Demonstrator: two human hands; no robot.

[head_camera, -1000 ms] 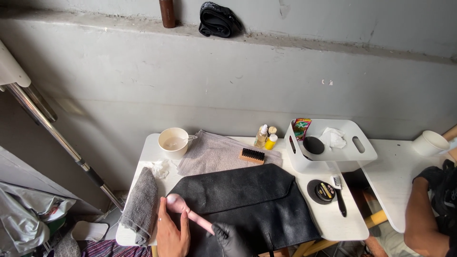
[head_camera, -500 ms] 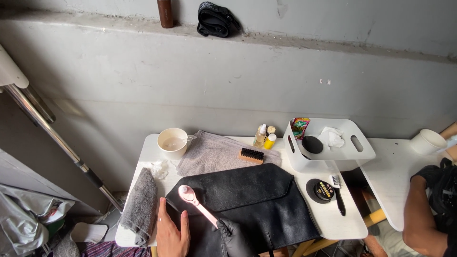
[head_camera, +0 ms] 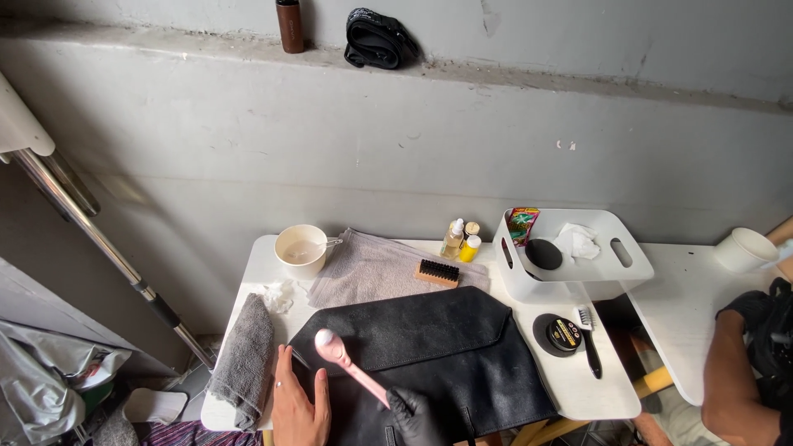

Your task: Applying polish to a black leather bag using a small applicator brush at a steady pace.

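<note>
1. White table (head_camera: pixel 578 388) against grey concrete wall (head_camera: pixel 330 149); 2nd white table (head_camera: pixel 686 306) to the right w/ white cup (head_camera: pixel 745 248).
2. Black leather bag (head_camera: pixel 429 355) lies flat at table front, flap shut; it's the biggest item.
3. White handled tray (head_camera: pixel 615 264) at back right, w/ black sponge (head_camera: pixel 543 253) + crumpled tissue (head_camera: pixel 576 241) inside.
4. Grey towel (head_camera: pixel 372 268) behind bag, small wooden brush (head_camera: pixel 437 273) on it; rolled grey cloth (head_camera: pixel 244 363) at left edge.
5. Left hand (head_camera: pixel 299 405) bare, flat, fingers spread, pressing bag's left end. Grasps nothing.
6. Right hand (head_camera: pixel 413 415) in black glove, clenched on handle of pink dauber brush (head_camera: pixel 351 365); brush head is over bag, contact unclear.
7. Cream mug (head_camera: pixel 301 250) back left; open polish tin (head_camera: pixel 563 334) + black toothbrush (head_camera: pixel 590 347) right of bag; 2 small bottles (head_camera: pixel 460 239) by tray.
8. Other person's arm (head_camera: pixel 735 380) at far right.
</note>
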